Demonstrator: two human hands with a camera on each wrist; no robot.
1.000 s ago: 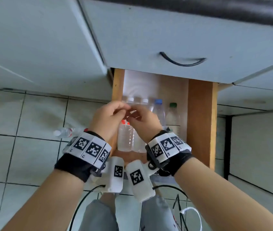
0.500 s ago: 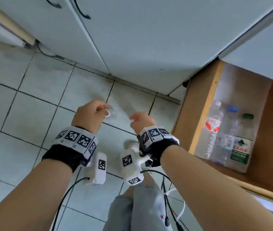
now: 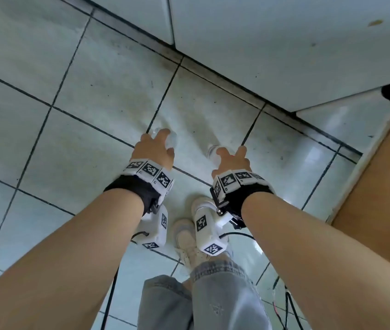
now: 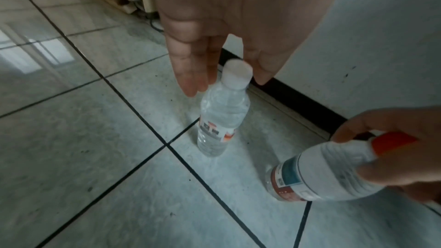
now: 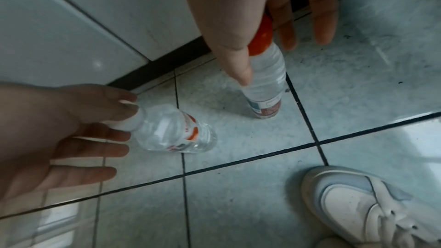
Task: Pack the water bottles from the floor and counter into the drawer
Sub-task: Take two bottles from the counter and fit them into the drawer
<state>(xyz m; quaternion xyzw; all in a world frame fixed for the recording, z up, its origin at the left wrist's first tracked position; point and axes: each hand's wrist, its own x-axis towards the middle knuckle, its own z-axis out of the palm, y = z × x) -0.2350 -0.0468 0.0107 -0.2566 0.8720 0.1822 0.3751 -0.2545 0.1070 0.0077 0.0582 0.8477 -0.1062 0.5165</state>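
Note:
Two clear water bottles stand on the tiled floor in front of the cabinet. My left hand [image 3: 157, 145] reaches down over the white-capped bottle [image 4: 220, 120] and pinches its cap [image 4: 238, 74] between thumb and fingers; the other fingers stay straight. My right hand [image 3: 231, 157] grips the red-capped bottle [image 5: 264, 78] at its neck, thumb on one side, fingers on the other. In the head view only slivers of the bottles show past the hands. The wooden side of the open drawer [image 3: 380, 167] is at the right edge; its inside is out of view.
Pale cabinet fronts [image 3: 272, 44] run along the top, with a dark gap under them. My white shoe [image 3: 187, 239] stands just behind the hands. Cables [image 3: 284, 306] hang at the lower right. Bare tiles [image 3: 34, 139] stretch to the left.
My hands left the drawer, swung left and dropped to the floor. They now hold two standing bottles. The view turned with them, so the drawer's bottles are out of sight.

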